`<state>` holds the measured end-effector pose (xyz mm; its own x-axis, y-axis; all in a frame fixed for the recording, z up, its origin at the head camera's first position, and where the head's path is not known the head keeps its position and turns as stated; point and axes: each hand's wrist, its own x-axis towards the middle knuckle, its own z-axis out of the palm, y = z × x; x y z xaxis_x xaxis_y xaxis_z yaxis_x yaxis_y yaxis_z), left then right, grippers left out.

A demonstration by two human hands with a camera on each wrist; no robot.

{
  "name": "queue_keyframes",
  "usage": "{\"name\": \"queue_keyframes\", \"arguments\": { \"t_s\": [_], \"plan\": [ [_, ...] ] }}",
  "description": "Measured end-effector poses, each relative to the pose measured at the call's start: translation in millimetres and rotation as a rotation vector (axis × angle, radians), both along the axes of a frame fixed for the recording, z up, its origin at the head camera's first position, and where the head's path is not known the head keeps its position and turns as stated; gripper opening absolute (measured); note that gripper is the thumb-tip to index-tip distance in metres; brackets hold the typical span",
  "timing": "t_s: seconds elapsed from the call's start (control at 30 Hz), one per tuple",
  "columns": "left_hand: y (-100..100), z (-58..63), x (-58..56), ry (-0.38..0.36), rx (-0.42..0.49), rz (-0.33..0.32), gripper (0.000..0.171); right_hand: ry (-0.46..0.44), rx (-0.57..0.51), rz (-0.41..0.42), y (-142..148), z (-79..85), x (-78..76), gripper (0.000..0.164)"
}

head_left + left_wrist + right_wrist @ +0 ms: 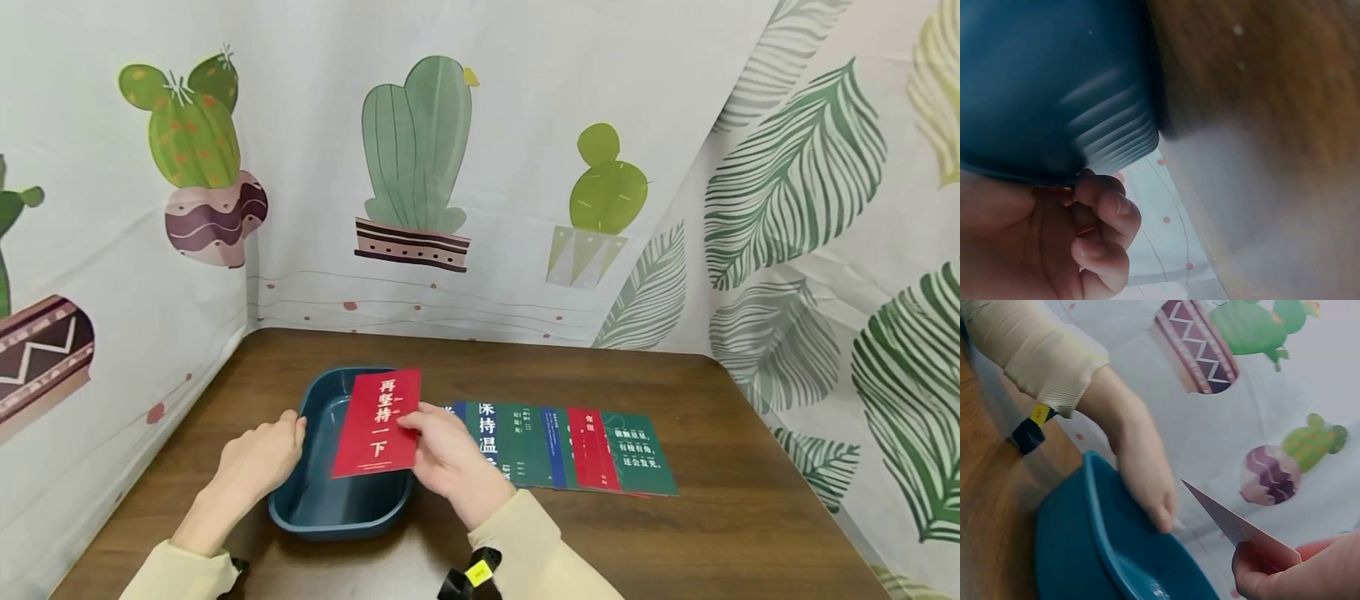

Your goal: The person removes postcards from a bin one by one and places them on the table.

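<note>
My right hand (450, 454) pinches a red card (367, 437) with white Chinese characters by its right edge. The card is over the dark blue plastic basin (341, 531) and covers part of its inside in the head view. In the right wrist view the card (1235, 525) appears nearly edge-on between thumb and fingers. My left hand (264, 454) grips the basin's left rim. The left wrist view has that hand's curled fingers (1110, 200) at the rim, next to the basin's ribbed outer wall (1054, 94).
To the right of the basin, an overlapping row of green, blue and red cards (532, 454) lies on the brown wooden table (675, 550). White cloth (315, 167) printed with cacti and leaves hangs behind and at both sides of the table.
</note>
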<state>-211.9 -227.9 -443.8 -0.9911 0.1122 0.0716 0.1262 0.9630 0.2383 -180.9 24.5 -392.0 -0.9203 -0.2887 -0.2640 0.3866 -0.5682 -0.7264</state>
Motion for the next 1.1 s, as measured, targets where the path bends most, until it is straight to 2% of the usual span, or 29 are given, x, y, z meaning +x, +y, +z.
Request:
{"name": "queue_keyframes", "arguments": {
  "t_s": [0.37, 0.47, 0.6, 0.83, 1.1],
  "plan": [
    [-0.4, 0.5, -1.3, -0.012, -0.011, -0.007, 0.032, 0.088, 0.014, 0.018, 67.8, 5.7, 0.8, 0.049],
    [0.0, 0.8, -1.4, -0.013, -0.012, -0.012, 0.032, 0.093, 0.046, 0.001, 86.1, 4.3, 0.4, 0.049],
    [0.1, 1.2, -1.2, -0.010, -0.015, -0.014, 0.031, 0.100, 0.141, -0.054, 109.5, 0.7, -1.1, 0.047],
    [-0.2, 0.7, 0.3, 0.002, -0.012, -0.016, 0.032, 0.037, 0.263, -0.149, 151.9, -6.3, -3.0, 0.047],
    [0.8, 0.8, 1.4, 0.019, -0.007, -0.018, 0.032, -0.033, 0.395, -0.183, 203.6, -16.2, -1.5, 0.054]
  ]
}}
